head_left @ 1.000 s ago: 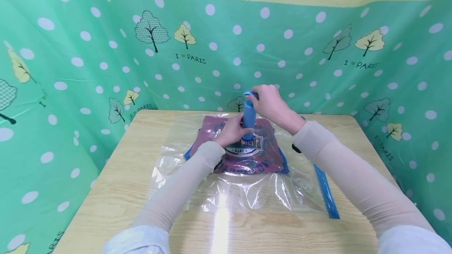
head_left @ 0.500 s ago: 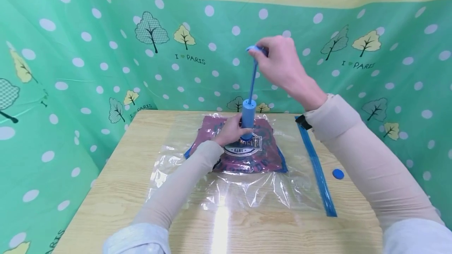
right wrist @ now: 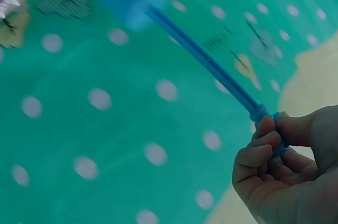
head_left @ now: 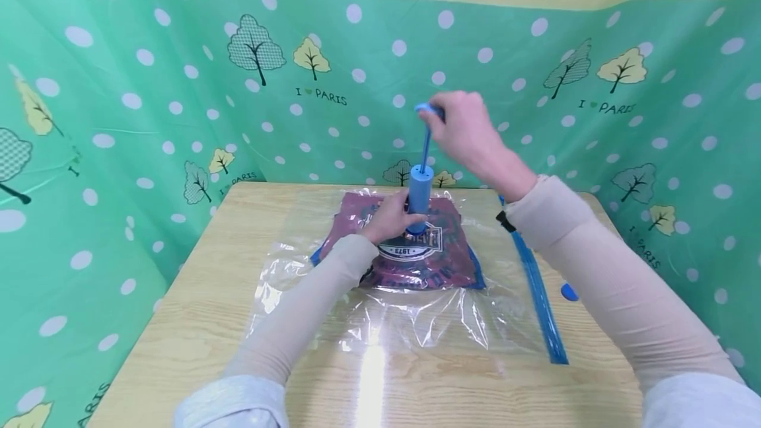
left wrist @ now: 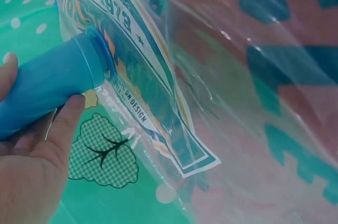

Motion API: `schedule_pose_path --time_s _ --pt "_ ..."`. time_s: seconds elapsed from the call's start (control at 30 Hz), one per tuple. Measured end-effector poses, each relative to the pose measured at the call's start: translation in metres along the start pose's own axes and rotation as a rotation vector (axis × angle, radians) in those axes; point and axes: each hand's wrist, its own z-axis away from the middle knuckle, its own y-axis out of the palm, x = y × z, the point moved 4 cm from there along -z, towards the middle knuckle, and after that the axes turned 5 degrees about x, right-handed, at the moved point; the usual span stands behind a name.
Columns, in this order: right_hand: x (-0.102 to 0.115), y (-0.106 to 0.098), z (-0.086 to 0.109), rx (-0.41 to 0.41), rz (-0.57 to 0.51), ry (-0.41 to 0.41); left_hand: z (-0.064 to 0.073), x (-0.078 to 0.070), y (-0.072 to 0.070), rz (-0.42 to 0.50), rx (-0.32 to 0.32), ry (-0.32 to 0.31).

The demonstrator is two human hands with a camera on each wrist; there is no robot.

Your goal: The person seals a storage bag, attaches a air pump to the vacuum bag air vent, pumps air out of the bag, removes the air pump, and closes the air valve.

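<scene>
A blue hand pump (head_left: 420,191) stands upright on a clear plastic vacuum bag (head_left: 380,325). Inside the bag lies a folded dark red garment (head_left: 351,216) with a printed "1973" badge, and blue shows at its lower corners. My left hand (head_left: 389,218) grips the pump's barrel low down, right above the bag; the left wrist view shows the barrel's end (left wrist: 95,57) against the badge. My right hand (head_left: 466,131) holds the pump's handle up above the barrel, fingers curled round it. Between handle and barrel the thin rod (right wrist: 206,65) shows in the right wrist view.
A blue zip strip (head_left: 541,302) runs along the bag's right edge. Beside it a round blue cap (head_left: 569,292) lies on the wooden table (head_left: 196,302), partly behind my right sleeve. A green dotted curtain (head_left: 357,84) surrounds the table at the back and sides.
My right hand has drawn the pump handle up from the barrel, then come partway down again, so less rod shows than half a second ago. My left hand stays on the barrel.
</scene>
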Motion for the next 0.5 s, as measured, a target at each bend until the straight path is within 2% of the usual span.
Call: schedule_pose_path --time_s 0.13,0.27,0.4,0.5 --pt "-0.026 0.043 0.005 0.099 0.005 0.02 0.0 0.001 0.0 0.006 0.007 -0.014" --pt "-0.043 0.068 0.012 0.115 0.0 0.012 -0.001 0.0 -0.001 0.007 0.02 -0.028" --pt "-0.046 0.07 0.013 0.111 0.004 0.006 -0.002 -0.001 -0.002 -0.002 0.03 -0.028" --pt "-0.037 0.056 0.011 0.085 0.002 -0.004 -0.003 -0.001 -0.001 -0.013 0.026 -0.028"
